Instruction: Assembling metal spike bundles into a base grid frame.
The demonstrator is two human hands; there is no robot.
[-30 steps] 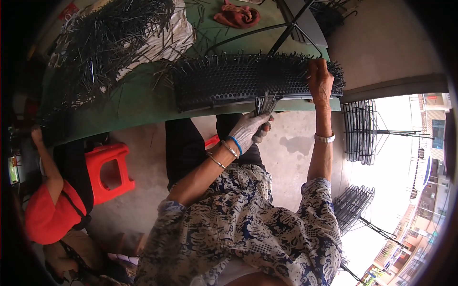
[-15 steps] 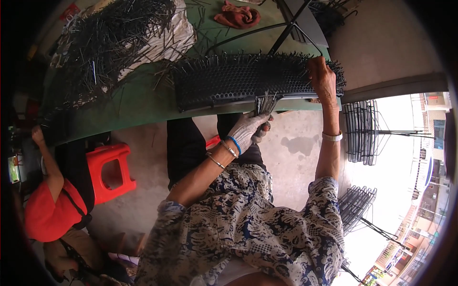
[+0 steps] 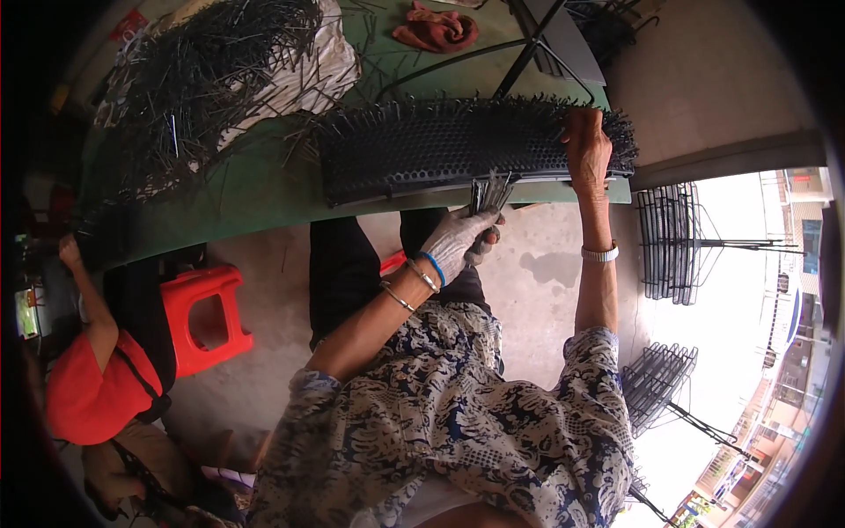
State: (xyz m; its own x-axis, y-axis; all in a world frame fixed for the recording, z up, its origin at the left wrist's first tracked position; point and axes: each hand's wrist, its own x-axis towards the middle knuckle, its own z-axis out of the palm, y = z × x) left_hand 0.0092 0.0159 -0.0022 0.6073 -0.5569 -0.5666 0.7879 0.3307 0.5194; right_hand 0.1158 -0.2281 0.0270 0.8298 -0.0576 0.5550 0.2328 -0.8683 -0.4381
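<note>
A long black perforated panel (image 3: 422,145) lies along the near edge of the green table (image 3: 233,209). Thin dark strips stick up in a dense fringe along its far side and right end. My left hand (image 3: 459,239), in a light glove, is closed round a bundle of thin dark strips (image 3: 489,189) just below the panel's near edge. Over the right part of the panel is my right hand (image 3: 588,154), bare, with its fingers pinched together against the holes. What those fingers hold, if anything, is hidden.
A big heap of loose black strips (image 3: 202,70) lies on white cloth at far left. Beyond the panel are crossed black bars (image 3: 528,53) and a reddish cloth (image 3: 436,28). A red stool (image 3: 207,321) and a person in red (image 3: 97,387) are at left. Black racks (image 3: 664,242) stand right.
My right hand has shifted slightly left and nearer along the panel, its fingers still pinched. My left hand keeps its place with the strips.
</note>
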